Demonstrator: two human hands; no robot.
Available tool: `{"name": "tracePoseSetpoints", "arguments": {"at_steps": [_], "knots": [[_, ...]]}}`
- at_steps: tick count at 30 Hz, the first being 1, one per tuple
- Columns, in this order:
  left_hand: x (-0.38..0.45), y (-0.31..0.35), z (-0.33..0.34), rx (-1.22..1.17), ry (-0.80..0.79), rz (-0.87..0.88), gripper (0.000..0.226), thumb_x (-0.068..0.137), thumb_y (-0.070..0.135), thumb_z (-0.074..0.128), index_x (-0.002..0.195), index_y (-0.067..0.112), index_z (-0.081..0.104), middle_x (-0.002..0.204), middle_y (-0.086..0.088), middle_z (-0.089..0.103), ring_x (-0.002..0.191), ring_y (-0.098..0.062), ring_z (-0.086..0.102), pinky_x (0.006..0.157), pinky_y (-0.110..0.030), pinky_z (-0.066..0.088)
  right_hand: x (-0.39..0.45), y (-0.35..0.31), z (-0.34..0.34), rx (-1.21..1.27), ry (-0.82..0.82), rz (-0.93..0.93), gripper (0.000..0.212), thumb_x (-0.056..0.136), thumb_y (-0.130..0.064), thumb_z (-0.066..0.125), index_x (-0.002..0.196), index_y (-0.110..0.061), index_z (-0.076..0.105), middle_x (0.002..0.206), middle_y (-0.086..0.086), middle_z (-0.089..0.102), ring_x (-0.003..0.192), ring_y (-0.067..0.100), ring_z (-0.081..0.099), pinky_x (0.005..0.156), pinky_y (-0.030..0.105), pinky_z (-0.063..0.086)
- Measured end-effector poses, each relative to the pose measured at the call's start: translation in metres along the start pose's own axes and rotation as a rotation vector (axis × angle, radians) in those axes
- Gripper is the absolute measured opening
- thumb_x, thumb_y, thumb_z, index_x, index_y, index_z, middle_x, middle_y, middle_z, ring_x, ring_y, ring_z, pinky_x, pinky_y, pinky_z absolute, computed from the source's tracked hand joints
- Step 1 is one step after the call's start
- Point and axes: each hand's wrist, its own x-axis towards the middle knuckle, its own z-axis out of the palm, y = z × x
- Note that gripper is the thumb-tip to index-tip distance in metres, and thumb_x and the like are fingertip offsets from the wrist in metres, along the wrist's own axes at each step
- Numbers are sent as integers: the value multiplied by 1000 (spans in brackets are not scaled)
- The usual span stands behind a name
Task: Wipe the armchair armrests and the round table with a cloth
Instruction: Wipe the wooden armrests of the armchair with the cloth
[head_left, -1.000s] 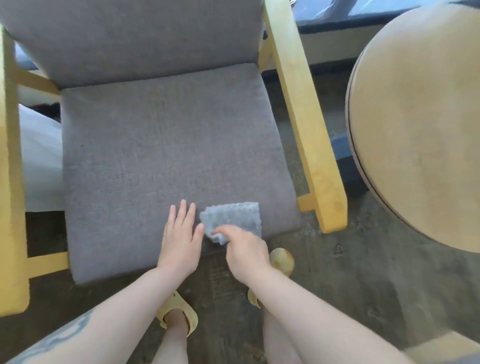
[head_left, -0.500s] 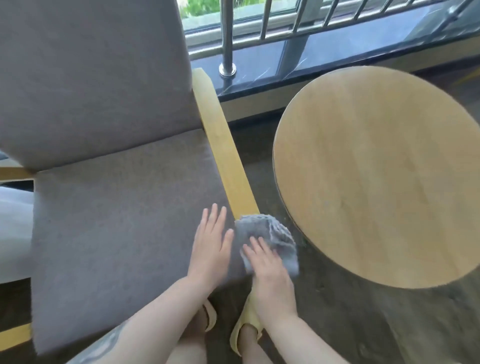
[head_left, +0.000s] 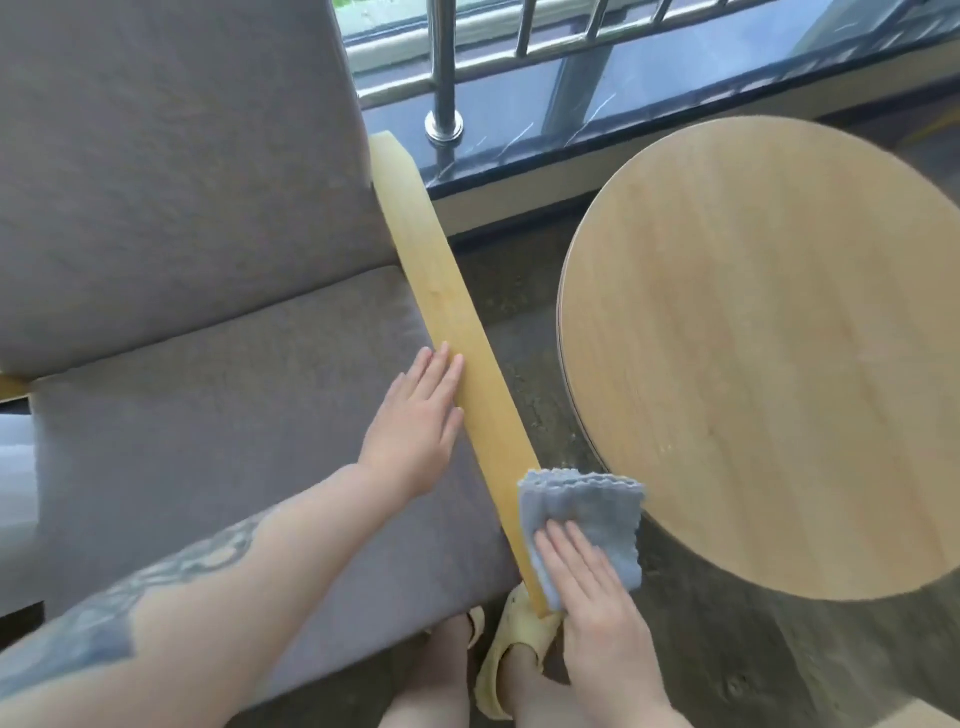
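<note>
The armchair has a grey cushioned seat (head_left: 218, 447) and a yellow wooden right armrest (head_left: 441, 312) that runs diagonally toward me. A folded grey-blue cloth (head_left: 587, 514) lies over the near end of that armrest. My right hand (head_left: 597, 608) presses flat on the cloth, fingers together. My left hand (head_left: 421, 421) rests flat on the seat, fingers extended and touching the armrest's inner edge, holding nothing. The round wooden table (head_left: 779, 353) stands just right of the armrest. The left armrest is almost out of view.
A metal railing (head_left: 441, 78) and a dark glossy sill (head_left: 649, 109) run behind the chair and table. A narrow strip of dark floor (head_left: 524, 374) separates the armrest from the table. My feet in yellow sandals (head_left: 514, 654) stand below the armrest's near end.
My right hand lifted the cloth off the seat's front and set it on the near end of the right armrest. My left hand slid right along the seat to the armrest. The view swung right.
</note>
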Motion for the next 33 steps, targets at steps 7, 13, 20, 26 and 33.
{"name": "tracePoseSetpoints", "arguments": {"at_steps": [7, 13, 20, 26, 33], "knots": [[32, -16, -34, 151, -140, 80, 54, 103, 30, 27, 152, 26, 5, 159, 12, -5, 146, -7, -7, 120, -31, 1, 18, -31, 25, 5, 7, -10, 63, 79, -4, 36, 141, -12, 46, 153, -4, 34, 143, 15, 25, 115, 33, 22], [31, -4, -29, 129, -128, 3, 56, 102, 28, 32, 153, 25, 7, 159, 10, -5, 147, -9, -8, 119, -32, 0, 27, -11, 2, 8, -16, -50, 62, 80, -6, 35, 140, -15, 49, 147, -3, 44, 141, 11, 28, 113, 35, 23], [29, -4, -25, 149, -119, -5, 60, 102, 32, 33, 153, 25, 2, 159, 11, -10, 146, -9, -12, 119, -32, -2, 32, -23, 21, 44, -23, -108, 60, 83, -4, 37, 142, -16, 47, 152, -7, 36, 142, 10, 27, 116, 34, 21], [26, -18, -19, 133, -67, 41, 63, 100, 41, 33, 152, 29, 0, 159, 8, -12, 146, -10, -14, 119, -33, -3, 52, -58, 35, 89, 204, 381, 62, 84, 1, 34, 145, -11, 39, 152, -1, 35, 143, 18, 28, 118, 36, 16], [40, -49, -42, 184, -157, 196, 68, 99, 41, 34, 153, 22, -2, 158, 10, -13, 145, -7, -13, 120, -31, 0, 15, -77, 44, 104, 217, 481, 61, 85, -1, 29, 145, -12, 39, 153, -3, 33, 141, 16, 31, 115, 37, 22]]}}
